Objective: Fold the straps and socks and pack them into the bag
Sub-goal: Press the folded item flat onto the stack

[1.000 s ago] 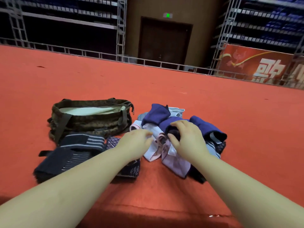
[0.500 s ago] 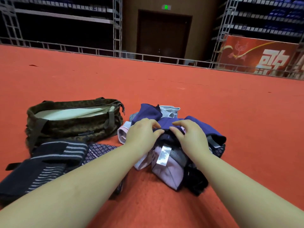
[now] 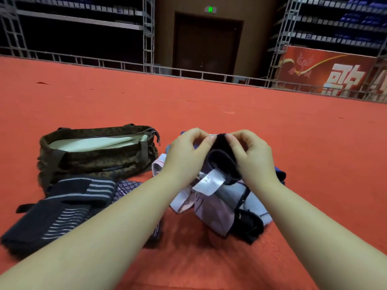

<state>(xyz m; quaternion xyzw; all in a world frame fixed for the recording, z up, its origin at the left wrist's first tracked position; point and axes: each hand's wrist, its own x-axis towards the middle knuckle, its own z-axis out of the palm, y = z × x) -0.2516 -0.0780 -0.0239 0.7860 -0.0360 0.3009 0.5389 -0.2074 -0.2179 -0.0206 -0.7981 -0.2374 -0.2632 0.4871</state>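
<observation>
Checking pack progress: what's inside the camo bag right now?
The camo bag lies unzipped on the red carpet. Only a pale lining or insert shows through the opening; no socks or straps visible. Anything beneath that is hidden.

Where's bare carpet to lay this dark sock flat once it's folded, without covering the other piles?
Free: the red carpet near you, between your forearms, and the wide stretch right of the mixed sock pile. Crowded: the olive camouflage bag sits close to the pile, and the dark striped straps fill the ground in front of the bag.
</observation>
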